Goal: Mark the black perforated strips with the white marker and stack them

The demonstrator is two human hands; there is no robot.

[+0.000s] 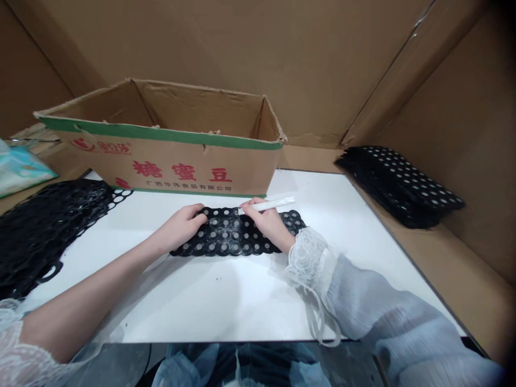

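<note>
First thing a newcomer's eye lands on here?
Likely the big open cardboard box with its green edge and red lettering, at the back of the white tabletop. Next, the dotted black strip in front of it, with the left hand at its left end and the right hand over it, holding a white stick.

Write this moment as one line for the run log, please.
left hand: on black dotted sheet, left end | right hand: holds white stick, tip at sheet's far edge | beyond: open cardboard box
</note>
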